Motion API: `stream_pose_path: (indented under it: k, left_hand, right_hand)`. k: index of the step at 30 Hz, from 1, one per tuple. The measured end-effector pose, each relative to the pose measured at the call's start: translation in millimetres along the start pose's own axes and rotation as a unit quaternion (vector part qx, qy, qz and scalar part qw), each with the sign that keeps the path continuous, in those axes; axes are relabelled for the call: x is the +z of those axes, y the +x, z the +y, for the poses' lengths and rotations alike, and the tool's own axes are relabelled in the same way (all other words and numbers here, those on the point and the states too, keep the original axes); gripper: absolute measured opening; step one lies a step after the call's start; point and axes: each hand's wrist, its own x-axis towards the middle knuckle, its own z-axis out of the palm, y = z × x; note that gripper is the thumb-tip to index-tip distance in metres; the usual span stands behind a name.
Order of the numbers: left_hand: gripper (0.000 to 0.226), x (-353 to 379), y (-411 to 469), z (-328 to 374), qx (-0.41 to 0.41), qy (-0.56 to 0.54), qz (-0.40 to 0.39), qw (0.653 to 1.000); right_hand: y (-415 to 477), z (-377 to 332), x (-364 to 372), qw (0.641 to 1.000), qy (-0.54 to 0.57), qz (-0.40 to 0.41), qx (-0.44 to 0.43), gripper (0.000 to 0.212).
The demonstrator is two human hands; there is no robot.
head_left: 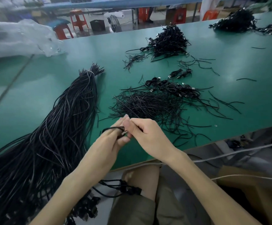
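My left grip (114, 135) clamped round coiled cable (112, 127), over desk (34, 95) front edge; right grip (148, 133) pinched on its end. I'd hold loops tight and even, pinch firm, wrap a tie from tie pile (148, 104) snug at mid-coil so it won't spring open

Most of the cable (111, 127) was buried in the left hand (111, 138), and the right hand (150, 135) tucked its fingertips out of sight. The bundle (51, 127) ran off the left and bottom edges. The bag (18, 38) was a blur.
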Motion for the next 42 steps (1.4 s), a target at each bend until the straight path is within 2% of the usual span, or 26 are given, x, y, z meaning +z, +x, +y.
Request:
stream_pose_path:
  k: [3,5,7,10,11,12,13,14,16,17,18,19,20,21,23,25,27,29,32,35,38,40,42]
  left_hand:
    - [0.042,1,0,-2,0.013,-0.21,0.014,0.977]
    - [0.055,0,4,2,0.009,-0.375,0.018,0.927]
    - [0.058,-3,8,12,0.007,-0.512,0.034,0.858]
    - [0.049,-20,10,26,-0.018,-0.625,0.086,0.776]
    - [0.045,-27,9,28,-0.02,-0.631,0.091,0.77]
    - [0.043,-35,7,29,-0.01,-0.622,0.089,0.778]
    - [0.045,-42,3,27,0.009,-0.587,0.075,0.806]
    - [0.048,-48,-2,25,0.03,-0.514,0.048,0.856]
    - [0.057,-49,-12,20,0.054,-0.251,-0.047,0.965]
    - [0.059,-44,-15,16,0.059,-0.093,-0.098,0.989]
    - [0.06,-37,-17,12,0.059,0.032,-0.122,0.99]
    - [0.058,-29,-17,10,0.058,0.114,-0.109,0.986]
    - [0.055,-22,-15,9,0.052,0.146,-0.07,0.985]
    - [0.058,-17,-13,8,0.036,0.136,-0.019,0.99]
    - [0.058,-13,-7,3,-0.015,-0.008,0.05,0.999]
    - [0.05,-8,-5,-2,0.014,-0.173,0.034,0.984]
    - [0.055,-4,-6,-3,0.055,-0.27,0.011,0.961]
    - [0.062,-4,-6,1,0.048,-0.387,0.019,0.921]
    - [0.059,-6,-6,14,-0.011,-0.548,0.044,0.836]
    - [0.052,-9,-4,26,-0.057,-0.566,0.091,0.817]
    - [0.045,-17,-1,32,-0.039,-0.606,0.098,0.789]
    - [0.043,-21,0,33,-0.032,-0.636,0.105,0.764]
    - [0.044,-18,-1,31,-0.026,-0.616,0.109,0.78]
  right_hand:
    - [-2,-6,2,0.993,0.117,0.011,0.013,0.053]
    - [-6,-5,8,0.988,0.156,-0.017,0.016,0.052]
    - [-11,-2,17,0.987,0.15,-0.045,0.023,0.05]
    - [-13,4,23,0.993,0.087,-0.074,0.041,0.048]
    - [-12,6,20,0.994,0.061,-0.081,0.045,0.048]
    - [-11,8,15,0.995,0.036,-0.084,0.046,0.049]
    - [-9,10,8,0.996,0.016,-0.081,0.042,0.05]
    - [-7,11,2,0.996,0.0,-0.076,0.037,0.05]
    - [-1,8,-10,0.997,-0.034,-0.062,0.033,0.049]
    - [2,5,-13,0.997,-0.046,-0.056,0.031,0.05]
    - [5,2,-14,0.997,-0.051,-0.05,0.026,0.051]
    - [6,-1,-13,0.998,-0.048,-0.04,0.016,0.053]
    - [7,-5,-10,0.999,-0.036,-0.024,0.004,0.055]
    - [6,-9,-6,1.0,-0.017,-0.005,-0.006,0.056]
    - [3,-15,4,0.999,0.038,0.014,-0.012,0.056]
    - [-1,-16,12,0.994,0.107,0.011,-0.006,0.058]
    - [-5,-15,15,0.987,0.163,0.008,0.001,0.061]
    - [-9,-14,15,0.984,0.178,0.004,0.002,0.058]
    - [-15,-16,20,0.986,0.164,-0.01,0.006,0.051]
    - [-20,-13,29,0.993,0.113,-0.009,0.022,0.05]
    - [-22,-12,29,0.994,0.079,-0.022,0.078,0.048]
    - [-22,-9,25,0.993,0.052,-0.031,0.106,0.037]
    - [-21,-11,22,0.992,0.035,-0.048,0.112,0.021]
